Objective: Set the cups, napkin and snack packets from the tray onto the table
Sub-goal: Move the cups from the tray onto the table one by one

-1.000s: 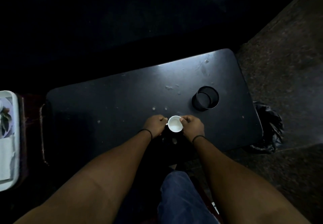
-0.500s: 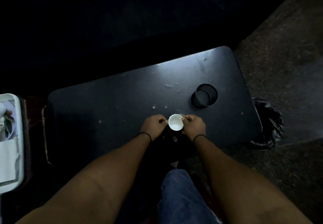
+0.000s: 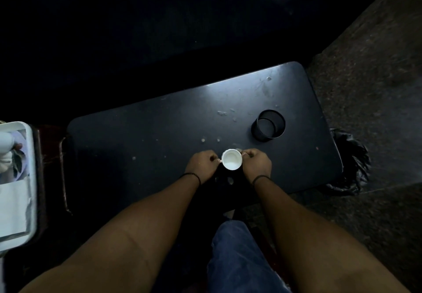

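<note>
A small white cup (image 3: 231, 159) sits upright near the front edge of the dark table (image 3: 146, 137). My left hand (image 3: 202, 163) pinches its left rim and my right hand (image 3: 257, 163) pinches its right rim. At the far left edge a white tray (image 3: 30, 178) holds a white napkin (image 3: 12, 206), a printed snack packet (image 3: 19, 164) and a pale object (image 3: 5, 142) that is partly cut off by the frame.
A black cylindrical holder (image 3: 268, 126) stands on the table's right part. Pale specks dot the tabletop. A black plastic bag (image 3: 349, 162) hangs past the right end. My blue-trousered knee (image 3: 235, 254) is below the table. The surroundings are very dark.
Both hands stay on the cup at nearly the same spot on the table. The view has shifted a little, showing more of the tray at the left.
</note>
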